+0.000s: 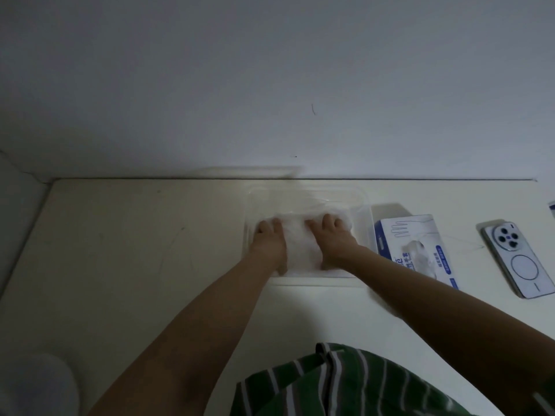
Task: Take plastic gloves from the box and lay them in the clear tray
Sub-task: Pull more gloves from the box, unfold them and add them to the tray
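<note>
Your left hand (268,244) and right hand (333,239) press flat on the plastic gloves (301,246), gripping nothing (view slightly blurred) | gloves lie under both palms, in the clear tray (312,282) | glove box (413,244) just right of your right hand, the nearer one.

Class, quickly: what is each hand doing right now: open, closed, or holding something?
Left hand: open, pressing flat on the plastic gloves in the clear tray.
Right hand: open, pressing down on the same gloves.
</note>
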A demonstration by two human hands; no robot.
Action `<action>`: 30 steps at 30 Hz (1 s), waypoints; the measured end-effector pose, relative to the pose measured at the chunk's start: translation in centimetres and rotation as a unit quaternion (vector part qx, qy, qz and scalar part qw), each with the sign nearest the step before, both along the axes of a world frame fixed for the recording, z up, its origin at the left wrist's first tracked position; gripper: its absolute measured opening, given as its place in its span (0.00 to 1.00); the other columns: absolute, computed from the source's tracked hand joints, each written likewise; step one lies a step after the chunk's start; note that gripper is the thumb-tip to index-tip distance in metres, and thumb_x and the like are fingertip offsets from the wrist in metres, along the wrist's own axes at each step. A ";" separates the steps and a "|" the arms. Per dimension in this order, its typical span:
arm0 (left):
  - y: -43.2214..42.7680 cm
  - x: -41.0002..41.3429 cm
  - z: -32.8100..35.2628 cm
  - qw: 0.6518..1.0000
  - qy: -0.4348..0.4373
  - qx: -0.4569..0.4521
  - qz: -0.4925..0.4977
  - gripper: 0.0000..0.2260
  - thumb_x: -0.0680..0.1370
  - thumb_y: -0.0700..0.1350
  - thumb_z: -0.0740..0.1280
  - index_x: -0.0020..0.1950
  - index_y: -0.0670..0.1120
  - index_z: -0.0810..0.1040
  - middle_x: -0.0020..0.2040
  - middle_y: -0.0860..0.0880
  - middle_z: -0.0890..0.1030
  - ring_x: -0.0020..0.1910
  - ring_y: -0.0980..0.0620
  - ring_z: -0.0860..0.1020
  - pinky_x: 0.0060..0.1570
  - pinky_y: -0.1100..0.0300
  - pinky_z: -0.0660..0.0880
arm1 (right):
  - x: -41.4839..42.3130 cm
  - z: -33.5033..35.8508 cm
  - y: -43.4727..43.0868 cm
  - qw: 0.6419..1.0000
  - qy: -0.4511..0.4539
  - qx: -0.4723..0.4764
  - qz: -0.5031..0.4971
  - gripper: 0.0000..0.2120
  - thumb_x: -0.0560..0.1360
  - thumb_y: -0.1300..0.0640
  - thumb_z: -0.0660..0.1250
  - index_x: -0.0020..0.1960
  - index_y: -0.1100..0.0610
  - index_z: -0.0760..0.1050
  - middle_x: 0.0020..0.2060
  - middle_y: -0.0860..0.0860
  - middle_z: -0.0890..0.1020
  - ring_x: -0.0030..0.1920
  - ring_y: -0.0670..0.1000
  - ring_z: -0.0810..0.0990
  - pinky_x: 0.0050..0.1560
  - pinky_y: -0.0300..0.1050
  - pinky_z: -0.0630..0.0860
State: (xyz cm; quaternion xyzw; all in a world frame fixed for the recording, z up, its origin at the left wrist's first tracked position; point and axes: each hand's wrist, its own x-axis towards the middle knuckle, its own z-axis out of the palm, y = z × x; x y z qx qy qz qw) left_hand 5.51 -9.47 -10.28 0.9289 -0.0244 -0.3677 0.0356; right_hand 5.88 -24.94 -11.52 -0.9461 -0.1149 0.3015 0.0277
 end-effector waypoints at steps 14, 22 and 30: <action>-9.0 -0.4 8.4 0.916 -0.284 -0.276 0.061 0.05 0.76 0.45 0.65 0.50 0.48 0.78 0.44 0.51 0.82 0.45 0.48 0.79 0.47 0.56 0.75 | -1.0 8.5 -10.3 0.872 -0.235 0.325 -0.279 0.08 0.75 0.62 0.65 0.45 0.52 0.81 0.37 0.50 0.84 0.36 0.48 0.82 0.43 0.46 0.80; -18.0 -3.5 6.7 0.936 -0.142 -0.311 -0.084 0.15 0.78 0.43 0.65 0.63 0.41 0.72 0.57 0.43 0.79 0.54 0.45 0.77 0.48 0.59 0.70 | -7.3 3.0 -17.0 0.916 -0.129 0.118 -0.361 0.18 0.74 0.45 0.68 0.57 0.55 0.75 0.50 0.54 0.76 0.47 0.55 0.79 0.50 0.50 0.78; -20.0 -4.9 2.6 0.974 -0.052 -0.203 -0.084 0.32 0.75 0.47 0.71 0.72 0.39 0.60 0.69 0.41 0.66 0.61 0.43 0.74 0.54 0.55 0.71 | -8.3 2.2 -17.2 0.916 -0.149 0.147 -0.343 0.09 0.75 0.54 0.68 0.37 0.55 0.75 0.37 0.51 0.78 0.37 0.51 0.77 0.34 0.40 0.69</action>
